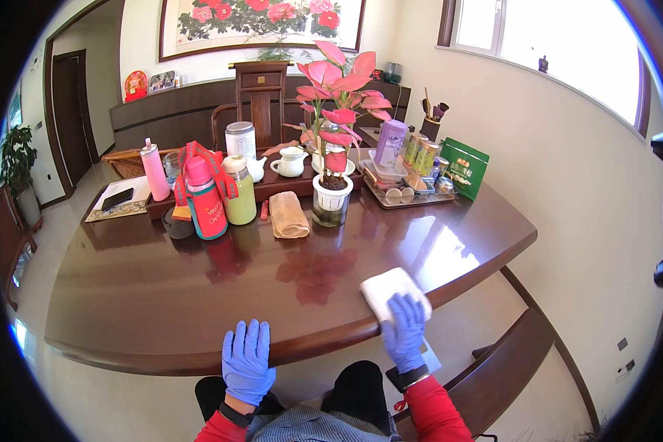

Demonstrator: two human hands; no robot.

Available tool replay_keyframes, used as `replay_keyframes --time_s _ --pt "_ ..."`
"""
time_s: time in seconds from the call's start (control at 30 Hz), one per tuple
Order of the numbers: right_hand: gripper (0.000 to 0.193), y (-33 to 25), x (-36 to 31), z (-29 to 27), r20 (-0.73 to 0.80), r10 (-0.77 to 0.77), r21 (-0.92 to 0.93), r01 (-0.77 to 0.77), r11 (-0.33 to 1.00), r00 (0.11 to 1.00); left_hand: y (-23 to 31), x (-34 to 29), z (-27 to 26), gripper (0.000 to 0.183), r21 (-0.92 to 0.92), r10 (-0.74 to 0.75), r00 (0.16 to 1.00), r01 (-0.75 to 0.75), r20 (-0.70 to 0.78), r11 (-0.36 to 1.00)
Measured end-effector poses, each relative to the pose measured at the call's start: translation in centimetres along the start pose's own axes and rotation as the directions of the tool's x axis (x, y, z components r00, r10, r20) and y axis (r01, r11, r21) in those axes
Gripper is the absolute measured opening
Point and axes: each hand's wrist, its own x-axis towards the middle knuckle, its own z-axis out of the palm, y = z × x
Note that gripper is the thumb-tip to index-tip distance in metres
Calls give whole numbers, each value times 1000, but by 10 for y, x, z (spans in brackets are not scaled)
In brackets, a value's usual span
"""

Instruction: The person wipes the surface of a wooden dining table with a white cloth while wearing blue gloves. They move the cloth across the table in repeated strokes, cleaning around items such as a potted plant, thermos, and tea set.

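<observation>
White cloth [387,287] lies under the right hand [405,328], fingers nearly straight.

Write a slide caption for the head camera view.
Gloved right hand on a white cloth, left hand at the edge of a brown table.

left fisheye camera, head-worn: faces forward and down, close above both hands [248,361] [404,331], spanning the surface [140,295] to the framed flower painting [261,29].
</observation>
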Motion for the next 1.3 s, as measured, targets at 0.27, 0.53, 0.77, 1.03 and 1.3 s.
replay_keyframes --time_s 0.27,0.53,0.77,1.03,1.3 --pt "40 73 28 -15 -207 229 9 -232 973 951 -2 -2 3 92 23 23 999 -23 -23 999" --pt "54 -57 -6 13 19 28 27 -28 999 999 -3 -3 6 92 78 49 997 -45 -55 996" --pt "55 -62 -8 10 110 -186 70 178 981 976 -3 -2 2 95 49 49 999 -48 -22 998" --pt "44 69 17 -12 -113 92 -107 -104 989 989 -2 2 -7 89 46 50 998 -51 23 998" --pt "47 -3 10 3 -40 65 -77 -68 995 997 -1 0 -4 96 53 39 999 -39 -8 998"
